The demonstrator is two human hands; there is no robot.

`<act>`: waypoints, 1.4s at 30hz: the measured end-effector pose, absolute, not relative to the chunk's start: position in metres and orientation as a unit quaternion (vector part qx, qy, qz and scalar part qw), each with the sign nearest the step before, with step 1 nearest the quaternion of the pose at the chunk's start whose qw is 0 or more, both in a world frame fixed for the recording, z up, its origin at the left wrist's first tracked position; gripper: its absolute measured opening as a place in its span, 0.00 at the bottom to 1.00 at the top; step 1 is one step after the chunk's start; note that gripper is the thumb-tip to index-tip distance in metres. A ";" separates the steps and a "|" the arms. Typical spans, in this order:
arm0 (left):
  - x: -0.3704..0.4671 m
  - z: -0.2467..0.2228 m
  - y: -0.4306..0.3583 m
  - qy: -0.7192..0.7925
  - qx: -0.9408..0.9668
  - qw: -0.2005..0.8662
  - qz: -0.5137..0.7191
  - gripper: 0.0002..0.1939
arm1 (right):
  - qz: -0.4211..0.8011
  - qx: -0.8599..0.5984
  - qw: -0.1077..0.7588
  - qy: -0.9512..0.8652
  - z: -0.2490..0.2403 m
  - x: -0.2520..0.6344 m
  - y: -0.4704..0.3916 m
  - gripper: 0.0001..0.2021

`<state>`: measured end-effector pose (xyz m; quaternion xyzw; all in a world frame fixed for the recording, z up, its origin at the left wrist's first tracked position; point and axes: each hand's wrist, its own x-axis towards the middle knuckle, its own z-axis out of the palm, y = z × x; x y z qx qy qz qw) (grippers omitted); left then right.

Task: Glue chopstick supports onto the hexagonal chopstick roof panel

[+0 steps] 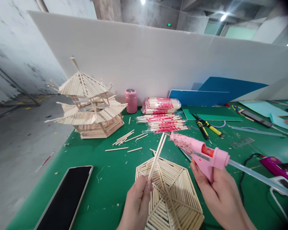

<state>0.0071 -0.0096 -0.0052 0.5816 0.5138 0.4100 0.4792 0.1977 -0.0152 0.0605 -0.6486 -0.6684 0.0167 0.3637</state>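
My left hand [137, 202] pinches the lower ends of two thin wooden sticks [156, 156], which slant upward side by side. In my right hand [219, 195] is a pink glue gun [201, 151], its nozzle close to the sticks' upper ends. A long clear glue stick [259, 177] extends from the gun's back. Below both hands lies a flat polygonal panel [182, 191] of wooden sticks, partly covered by my left hand. Loose sticks [116, 149] lie farther back on the green table [105, 188].
A wooden pagoda model [93, 115] stands at the back left, beside a pink flask [131, 101]. Wrapped stick bundles [161, 105] lie behind the hands. A phone [64, 198] is at the left, pliers [203, 127] at the back right, and a purple device [278, 169] with a cable at the right.
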 end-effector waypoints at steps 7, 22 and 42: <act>0.006 -0.001 -0.009 0.509 0.585 0.478 0.412 0.12 | 0.022 -0.653 0.354 -0.669 0.058 0.198 -0.018 0.15; 0.005 -0.002 -0.010 0.531 0.586 0.463 0.400 0.13 | 0.025 -0.662 0.351 -0.662 0.057 0.195 -0.023 0.16; 0.003 -0.004 -0.006 0.517 0.588 0.470 0.407 0.12 | 0.042 -0.631 0.309 -0.711 0.026 0.189 -0.048 0.20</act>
